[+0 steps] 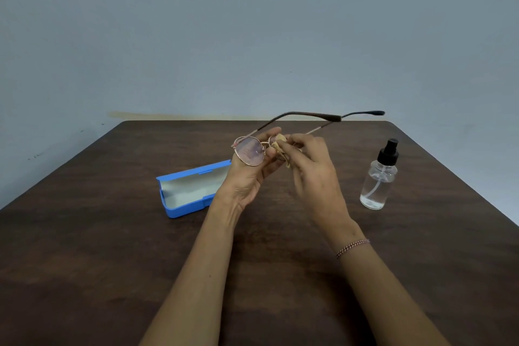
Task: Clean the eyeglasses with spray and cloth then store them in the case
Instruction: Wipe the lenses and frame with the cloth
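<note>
I'm mid-wipe: the eyeglasses (254,149) are up in the air above the table (112,233), temples unfolded and pointing away from me. My left hand (250,174) has them by the bridge area, thumb and fingers pinched on the frame between the lenses, palm turned up. The near lens on the left side is bare and clear to see. My right hand (311,165) is closed round a small tan cloth (280,146), fingers pressed together on it w/ the other lens sandwiched inside, far as I can judge; the lens itself is hidden behind cloth and fingers, so can't confirm contact on both faces.

Spray bottle (379,182) stands upright on the right, well apart from the hands, cap on. So spraying looks done, or at least not in hand now.

The blue case (188,191) lies open on the left, just behind my left wrist, lining showing, nothing in it.

Next, imo: finish this lens, shift the cloth to the bare one, then fold both temples in before lowering the glasses into the case. Needs light pressure; thin metal frame will bend easily.
</note>
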A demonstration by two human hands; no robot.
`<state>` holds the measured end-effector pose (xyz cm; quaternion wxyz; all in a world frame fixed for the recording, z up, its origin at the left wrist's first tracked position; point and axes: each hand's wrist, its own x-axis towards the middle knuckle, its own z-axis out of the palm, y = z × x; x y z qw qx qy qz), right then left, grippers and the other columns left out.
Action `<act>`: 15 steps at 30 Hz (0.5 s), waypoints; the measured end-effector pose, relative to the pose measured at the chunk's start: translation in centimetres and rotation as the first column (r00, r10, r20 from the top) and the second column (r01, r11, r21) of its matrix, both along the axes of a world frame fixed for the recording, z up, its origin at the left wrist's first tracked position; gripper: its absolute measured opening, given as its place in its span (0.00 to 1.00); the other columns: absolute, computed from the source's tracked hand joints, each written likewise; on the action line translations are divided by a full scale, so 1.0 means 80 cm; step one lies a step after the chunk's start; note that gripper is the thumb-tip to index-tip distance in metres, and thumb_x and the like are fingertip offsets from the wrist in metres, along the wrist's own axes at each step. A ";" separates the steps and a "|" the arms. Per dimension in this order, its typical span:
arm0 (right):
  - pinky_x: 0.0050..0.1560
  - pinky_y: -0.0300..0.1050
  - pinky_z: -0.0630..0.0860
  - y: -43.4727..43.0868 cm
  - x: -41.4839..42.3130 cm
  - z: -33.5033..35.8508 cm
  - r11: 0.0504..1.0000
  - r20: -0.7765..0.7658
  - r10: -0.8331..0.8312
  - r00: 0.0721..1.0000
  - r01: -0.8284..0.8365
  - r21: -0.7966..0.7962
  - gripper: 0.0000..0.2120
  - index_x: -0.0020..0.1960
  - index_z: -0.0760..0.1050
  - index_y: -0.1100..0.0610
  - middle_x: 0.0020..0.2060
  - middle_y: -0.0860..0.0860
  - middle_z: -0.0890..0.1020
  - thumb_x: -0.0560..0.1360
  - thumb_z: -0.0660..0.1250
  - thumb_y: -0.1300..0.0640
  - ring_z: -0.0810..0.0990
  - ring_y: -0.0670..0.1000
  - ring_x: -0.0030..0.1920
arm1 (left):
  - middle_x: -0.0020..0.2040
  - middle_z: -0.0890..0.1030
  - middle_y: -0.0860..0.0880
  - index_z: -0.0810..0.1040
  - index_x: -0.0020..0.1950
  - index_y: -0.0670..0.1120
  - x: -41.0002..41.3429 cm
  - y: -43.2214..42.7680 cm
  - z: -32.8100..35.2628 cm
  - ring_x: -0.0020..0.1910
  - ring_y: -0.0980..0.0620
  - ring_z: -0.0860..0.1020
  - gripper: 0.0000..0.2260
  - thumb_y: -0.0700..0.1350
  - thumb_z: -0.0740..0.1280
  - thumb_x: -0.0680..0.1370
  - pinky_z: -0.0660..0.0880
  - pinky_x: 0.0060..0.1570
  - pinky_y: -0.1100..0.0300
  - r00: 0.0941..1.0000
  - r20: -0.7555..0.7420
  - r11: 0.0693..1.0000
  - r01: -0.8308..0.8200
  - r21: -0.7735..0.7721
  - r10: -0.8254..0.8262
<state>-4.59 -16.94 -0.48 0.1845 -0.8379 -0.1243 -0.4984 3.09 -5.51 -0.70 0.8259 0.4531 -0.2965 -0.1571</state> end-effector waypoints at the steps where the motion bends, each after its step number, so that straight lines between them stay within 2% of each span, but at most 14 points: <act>1: 0.56 0.37 0.69 0.000 0.000 0.000 1.000 0.001 0.016 1.000 -0.016 -0.005 0.16 0.59 0.77 0.63 0.56 0.52 0.72 0.74 0.61 0.67 0.70 0.51 0.54 | 0.49 0.84 0.48 0.77 0.57 0.46 0.001 0.001 0.001 0.47 0.52 0.82 0.24 0.49 0.78 0.64 0.79 0.43 0.63 1.000 -0.010 1.000 0.000 -0.031 -0.001; 4: 0.54 0.38 0.71 -0.002 0.001 -0.003 1.000 -0.007 -0.020 1.000 0.020 -0.021 0.15 0.58 0.78 0.63 0.54 0.51 0.71 0.72 0.66 0.69 0.70 0.50 0.53 | 0.51 0.84 0.46 0.75 0.58 0.45 0.005 0.004 0.002 0.48 0.51 0.83 0.30 0.53 0.79 0.59 0.80 0.44 0.62 1.000 -0.031 0.995 0.000 -0.099 -0.003; 6: 0.52 0.40 0.72 -0.001 0.002 -0.003 0.998 -0.003 -0.051 0.999 0.050 -0.022 0.15 0.58 0.78 0.63 0.53 0.51 0.70 0.72 0.67 0.69 0.70 0.50 0.52 | 0.50 0.84 0.46 0.76 0.56 0.45 0.005 0.002 0.002 0.47 0.51 0.83 0.31 0.54 0.80 0.58 0.80 0.42 0.62 0.999 -0.041 0.994 -0.010 -0.113 0.005; 10: 0.57 0.38 0.68 0.006 0.003 -0.004 0.998 -0.003 -0.015 1.000 0.014 -0.065 0.19 0.60 0.77 0.64 0.55 0.51 0.68 0.70 0.68 0.73 0.69 0.51 0.54 | 0.47 0.84 0.48 0.76 0.55 0.45 0.002 -0.003 0.002 0.45 0.53 0.83 0.33 0.56 0.81 0.55 0.79 0.38 0.64 0.996 -0.076 0.993 -0.057 -0.105 0.049; 15: 0.56 0.38 0.70 -0.006 0.000 -0.002 0.995 -0.012 -0.072 0.997 0.071 -0.065 0.19 0.59 0.77 0.64 0.55 0.51 0.67 0.69 0.67 0.74 0.68 0.51 0.54 | 0.48 0.85 0.47 0.76 0.55 0.44 0.003 -0.001 0.000 0.45 0.53 0.83 0.31 0.54 0.81 0.57 0.80 0.42 0.64 0.996 -0.087 0.983 -0.033 -0.183 0.017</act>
